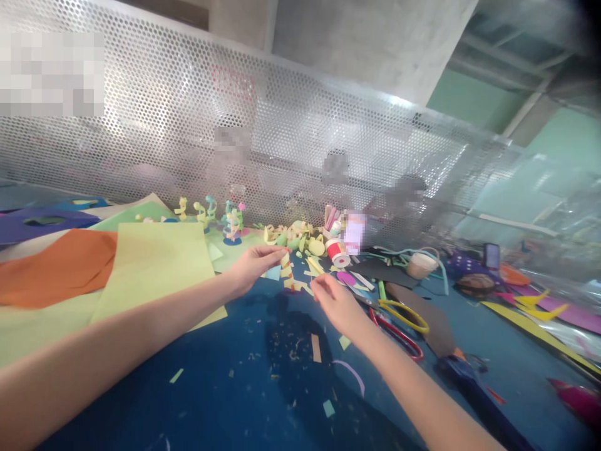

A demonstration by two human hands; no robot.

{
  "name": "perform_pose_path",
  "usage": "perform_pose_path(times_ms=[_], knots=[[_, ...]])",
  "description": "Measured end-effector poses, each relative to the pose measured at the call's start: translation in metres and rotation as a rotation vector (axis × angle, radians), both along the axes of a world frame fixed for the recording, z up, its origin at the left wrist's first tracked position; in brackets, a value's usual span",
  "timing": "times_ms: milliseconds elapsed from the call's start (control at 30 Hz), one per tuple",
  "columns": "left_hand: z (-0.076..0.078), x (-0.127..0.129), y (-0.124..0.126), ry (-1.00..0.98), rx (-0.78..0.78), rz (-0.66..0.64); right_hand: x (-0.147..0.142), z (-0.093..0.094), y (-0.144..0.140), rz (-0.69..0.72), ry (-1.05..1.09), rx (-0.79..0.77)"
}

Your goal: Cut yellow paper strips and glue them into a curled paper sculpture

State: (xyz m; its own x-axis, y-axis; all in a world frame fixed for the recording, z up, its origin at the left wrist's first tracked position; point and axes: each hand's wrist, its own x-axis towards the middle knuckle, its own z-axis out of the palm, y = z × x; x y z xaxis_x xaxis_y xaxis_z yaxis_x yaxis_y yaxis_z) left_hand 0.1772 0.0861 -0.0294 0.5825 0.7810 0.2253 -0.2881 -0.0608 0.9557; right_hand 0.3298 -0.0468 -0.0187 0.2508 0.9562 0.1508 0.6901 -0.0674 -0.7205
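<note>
My left hand (258,263) pinches the top of a small yellow piece with red bands (286,270), which hangs below the fingertips; it looks like paper or felt. Just to the right of it, my right hand (334,297) has its thumb and fingers pressed together, and what sits between them is too small to tell. Red-handled scissors (399,335) and a pair with yellow handles (408,316) lie beside my right wrist. Yellow and green cut pieces (295,235) are heaped beyond both hands.
Yellow sheets (162,263) and an orange sheet (61,266) cover the left side. Small curled figures (232,228) stand near the perforated metal screen (164,113). A red-and-white spool (337,252), a lit phone (354,233) and a cup (420,265) are at the back right. Scraps litter the blue tabletop (225,369).
</note>
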Motion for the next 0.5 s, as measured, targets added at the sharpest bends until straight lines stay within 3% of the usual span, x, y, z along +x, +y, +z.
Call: perform_pose_path(times_ms=[267, 500], knots=[[0.006, -0.005, -0.003, 0.093, 0.093, -0.03, 0.039, -0.019, 0.009, 0.06, 0.024, -0.184], [0.01, -0.006, -0.01, 0.164, 0.159, -0.08, 0.034, -0.009, 0.006, 0.183, 0.077, -0.142]])
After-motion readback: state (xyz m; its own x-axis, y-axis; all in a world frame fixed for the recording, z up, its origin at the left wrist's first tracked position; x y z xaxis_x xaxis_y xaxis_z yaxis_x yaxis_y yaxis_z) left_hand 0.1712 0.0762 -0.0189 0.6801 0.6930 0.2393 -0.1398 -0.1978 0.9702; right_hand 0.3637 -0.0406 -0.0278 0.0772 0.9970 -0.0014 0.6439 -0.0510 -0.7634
